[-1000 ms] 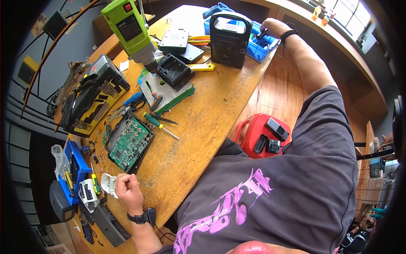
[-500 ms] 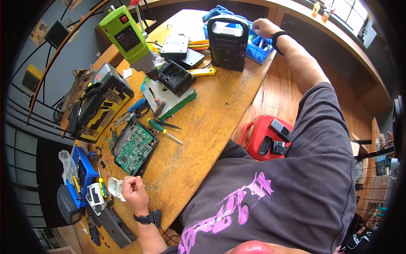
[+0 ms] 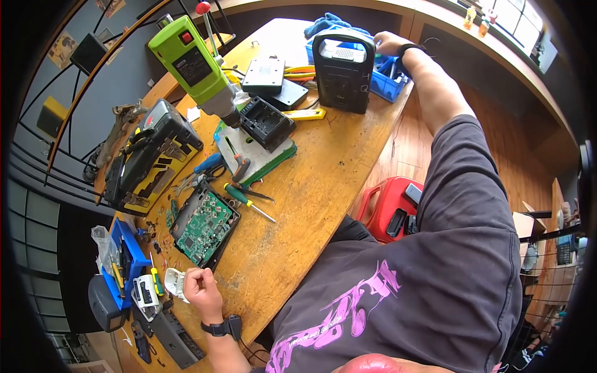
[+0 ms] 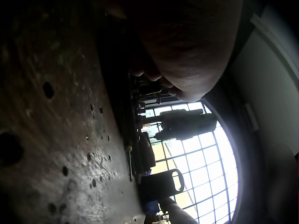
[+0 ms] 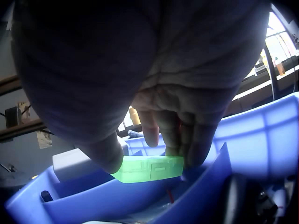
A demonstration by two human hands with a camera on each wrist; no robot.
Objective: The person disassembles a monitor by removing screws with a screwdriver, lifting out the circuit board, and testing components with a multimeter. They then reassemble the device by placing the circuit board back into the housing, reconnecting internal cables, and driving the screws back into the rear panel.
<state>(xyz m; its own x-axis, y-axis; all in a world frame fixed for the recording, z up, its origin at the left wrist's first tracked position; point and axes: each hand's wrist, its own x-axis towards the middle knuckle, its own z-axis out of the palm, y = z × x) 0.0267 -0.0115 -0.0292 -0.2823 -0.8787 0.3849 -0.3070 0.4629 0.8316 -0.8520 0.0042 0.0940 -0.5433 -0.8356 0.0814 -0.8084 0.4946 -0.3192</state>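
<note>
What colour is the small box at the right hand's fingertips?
Bright green; the box shows best in the right wrist view.

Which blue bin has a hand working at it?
The far blue bin, partly behind the upright black device: the right hand pinches a green box there. The other blue bin, nearer the left hand, has no hand at it.

It's scuffed wood on the tabletop (image 3: 311, 180) mid-frame, smooth plastic on the drill (image 3: 193, 62) upper left and the green box (image 5: 149, 169) low in the right-wrist view!
</note>
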